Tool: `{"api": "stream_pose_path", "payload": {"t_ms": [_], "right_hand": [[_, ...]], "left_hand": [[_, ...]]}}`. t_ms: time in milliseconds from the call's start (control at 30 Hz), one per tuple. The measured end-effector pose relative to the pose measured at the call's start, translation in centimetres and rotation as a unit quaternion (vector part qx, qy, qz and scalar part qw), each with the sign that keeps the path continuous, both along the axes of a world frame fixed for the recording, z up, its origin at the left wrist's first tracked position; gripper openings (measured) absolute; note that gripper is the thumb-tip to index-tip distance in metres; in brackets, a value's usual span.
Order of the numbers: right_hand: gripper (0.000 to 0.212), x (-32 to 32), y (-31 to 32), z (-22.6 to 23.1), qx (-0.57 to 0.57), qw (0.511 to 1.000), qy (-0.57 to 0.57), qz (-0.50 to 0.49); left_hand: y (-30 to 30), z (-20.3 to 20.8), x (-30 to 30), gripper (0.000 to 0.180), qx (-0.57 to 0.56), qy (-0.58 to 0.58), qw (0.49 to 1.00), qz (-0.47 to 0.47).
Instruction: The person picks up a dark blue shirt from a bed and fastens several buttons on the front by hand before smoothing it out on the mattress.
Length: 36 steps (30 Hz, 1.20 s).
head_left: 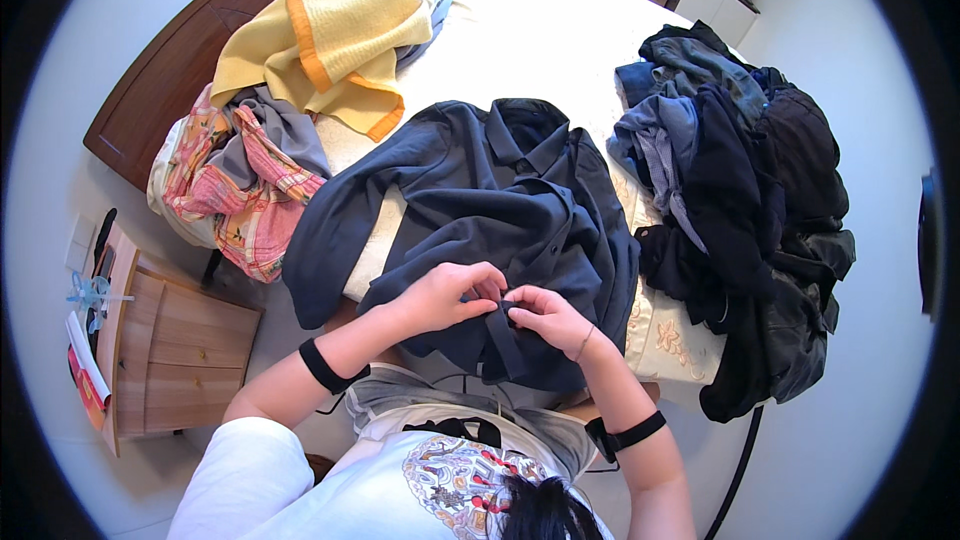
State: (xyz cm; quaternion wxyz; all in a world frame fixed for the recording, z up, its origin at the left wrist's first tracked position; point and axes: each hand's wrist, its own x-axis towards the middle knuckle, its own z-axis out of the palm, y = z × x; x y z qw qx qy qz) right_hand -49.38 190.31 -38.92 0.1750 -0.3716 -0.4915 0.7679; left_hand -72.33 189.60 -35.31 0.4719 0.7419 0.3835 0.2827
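Observation:
A dark navy button-up shirt (470, 180) lies spread on the near edge of the bed, its collar pointing away from me and one sleeve stretched out to the left. Both hands meet at the lower part of its front. My left hand (455, 295) pinches the cloth of the front edge between thumb and fingers. Close beside it, my right hand (545, 317) grips the same edge between thumb and forefinger. The small spot between the fingertips is mostly hidden, so I cannot make out a button there. Below the hands the hem hangs toward my lap.
Dark clothes (740, 190) are heaped along the bed's right side, some hanging over the edge. At the left lie a yellow blanket (340, 30) with orange trim and pink patterned bedding (250, 190). A wooden nightstand (180, 350) stands lower left. White bedding (540, 20) covers the bed.

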Motion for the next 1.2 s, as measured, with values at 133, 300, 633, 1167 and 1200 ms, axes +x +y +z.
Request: {"api": "stream_pose_path", "payload": {"t_ms": [133,300,633,1167,1200], "right_hand": [[0.042,1.6,0.8,1.9,0.168,0.971,0.031,-0.168],[0.040,8.1,5.0,2.0,0.319,0.882,-0.125,-0.324],[0.085,8.5,12.0,-3.0,0.309,0.740,-0.562,-0.201],[0.091,12.9,20.7,3.8,0.448,0.721,-0.494,-0.187],[0.089,11.7,19.1,3.4,0.452,0.734,-0.477,-0.170]], "left_hand": [[2.2,-0.3,-3.2,0.032,0.115,0.056,0.987,0.098],[7.5,-2.6,-11.5,0.040,0.295,0.193,0.885,0.304],[12.1,-7.0,-16.2,0.068,0.010,0.388,0.862,0.326],[17.4,0.7,-16.6,0.095,0.200,0.335,0.804,0.449],[14.9,1.0,-13.8,0.096,0.202,0.387,0.809,0.393]]}}
